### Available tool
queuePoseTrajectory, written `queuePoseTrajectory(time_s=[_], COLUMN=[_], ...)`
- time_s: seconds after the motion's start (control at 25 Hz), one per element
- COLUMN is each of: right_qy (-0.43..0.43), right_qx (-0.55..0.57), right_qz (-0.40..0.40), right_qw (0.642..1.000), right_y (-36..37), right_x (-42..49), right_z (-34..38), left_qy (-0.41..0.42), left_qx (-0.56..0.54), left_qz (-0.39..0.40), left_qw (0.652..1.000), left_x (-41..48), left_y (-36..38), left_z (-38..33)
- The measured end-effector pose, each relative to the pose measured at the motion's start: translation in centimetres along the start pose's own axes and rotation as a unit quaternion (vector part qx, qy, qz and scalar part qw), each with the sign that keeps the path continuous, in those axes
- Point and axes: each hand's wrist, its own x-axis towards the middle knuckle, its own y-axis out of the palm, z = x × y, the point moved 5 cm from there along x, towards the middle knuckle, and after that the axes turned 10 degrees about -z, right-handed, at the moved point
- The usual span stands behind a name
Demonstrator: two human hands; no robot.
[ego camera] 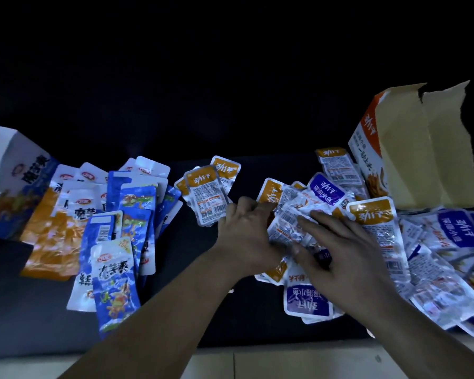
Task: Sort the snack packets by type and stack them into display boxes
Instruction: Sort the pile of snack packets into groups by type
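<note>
- A crumpled silver packet (286,228) lies at the near left edge of the heap of small packets (375,231), right of centre on the dark tabletop (189,269).
- The left hand (244,236) has its fingers curled over that packet's left edge, gripping it.
- The right hand (348,258) lies flat on the heap with its fingers straight and spread, the fingertips on the same packet.
- The heap mixes orange-labelled and purple-labelled packets.
- A small stack of orange-labelled packets (207,198) sits apart, just left of the left hand.
- Long blue and orange packets (112,242) are spread at the left.
- An opened orange display box (422,149) stands behind the heap.
- A blue and white box (11,165) stands at the far left.
</note>
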Motion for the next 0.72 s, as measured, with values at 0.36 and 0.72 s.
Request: queuePoseTrajectory(time_s=[0.36, 0.72], right_qy=[-0.016, 0.056], right_qx=[-0.01, -0.061], right_qz=[0.024, 0.038], right_qw=[1.0, 0.996], right_y=[0.1, 0.5], right_x=[-0.2, 0.4], right_z=[0.2, 0.8], left_qy=[0.007, -0.13], left_qx=[-0.018, -0.43], left_qz=[-0.004, -0.154], left_qw=[1.0, 0.88], left_x=[0.0, -4.1], left_y=[-0.8, -4.7], left_z=[-0.1, 4.2])
